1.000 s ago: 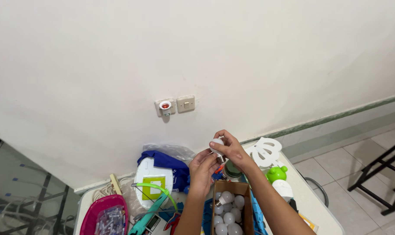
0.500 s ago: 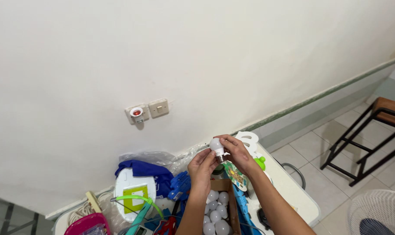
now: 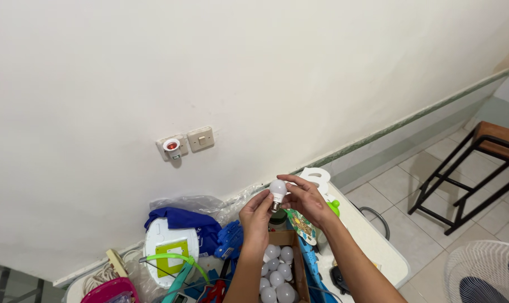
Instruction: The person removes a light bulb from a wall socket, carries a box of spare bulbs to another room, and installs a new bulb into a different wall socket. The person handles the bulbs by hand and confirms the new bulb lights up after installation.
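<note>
A small white light bulb (image 3: pixel 277 189) with a metal screw base is held upright above the table. My left hand (image 3: pixel 254 216) pinches its base from below. My right hand (image 3: pixel 305 199) grips its dome from the right side. Directly beneath them stands an open cardboard box (image 3: pixel 295 253) holding several white bulbs (image 3: pixel 277 272). On the wall up to the left, a white lamp socket (image 3: pixel 171 146) with a red centre is plugged into an outlet beside a beige switch (image 3: pixel 200 138).
The white table (image 3: pixel 372 241) is crowded: a blue cloth (image 3: pixel 179 217), a white round device with a green label (image 3: pixel 168 249), a pink basket (image 3: pixel 109 290), a coiled cable (image 3: pixel 100 275). A dark-framed stool (image 3: pixel 479 168) and a fan (image 3: pixel 484 272) stand on the tiled floor at right.
The view swung to the right, bringing the stool and fan into sight. Both hands stayed on the bulb and turned it so its dome now shows clearly between the fingers.
</note>
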